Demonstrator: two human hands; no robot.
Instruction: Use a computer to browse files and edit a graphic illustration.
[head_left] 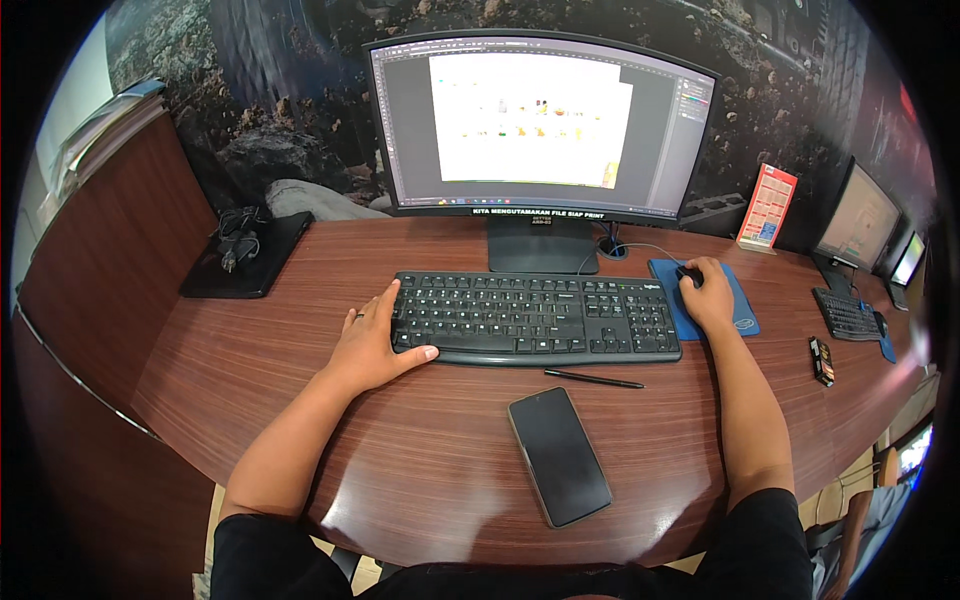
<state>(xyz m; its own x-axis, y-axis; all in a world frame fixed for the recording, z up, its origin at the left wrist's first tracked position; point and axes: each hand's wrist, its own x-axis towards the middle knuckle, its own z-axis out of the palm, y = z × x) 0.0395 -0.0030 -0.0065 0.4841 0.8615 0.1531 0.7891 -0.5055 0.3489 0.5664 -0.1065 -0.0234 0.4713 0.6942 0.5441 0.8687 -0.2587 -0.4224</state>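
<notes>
My left hand point(370, 345) rests at the left end of a black keyboard point(540, 312). Its fingers are spread along the side edge and its thumb lies at the front corner. A dark computer mouse point(688, 275) sits under my right hand point(709, 294), whose fingers curl over it on a blue mouse pad point(740, 300). Behind the keyboard stands a wide curved monitor point(540, 130) showing an editing program with white pages and small coloured pictures. A black pen point(594, 379) lies just in front of the keyboard. Nearer to me is a phone point(560, 455) with a dark screen.
On the left, a black flat device point(275, 265) carries a coiled cable point(238, 245) beside a wooden partition point(110, 220). A red-and-white card stand point(768, 207) is at the back right. Further right are a small black box point(821, 361), another monitor point(858, 215) and another keyboard point(847, 314). Part of another person point(860, 540) shows lower right.
</notes>
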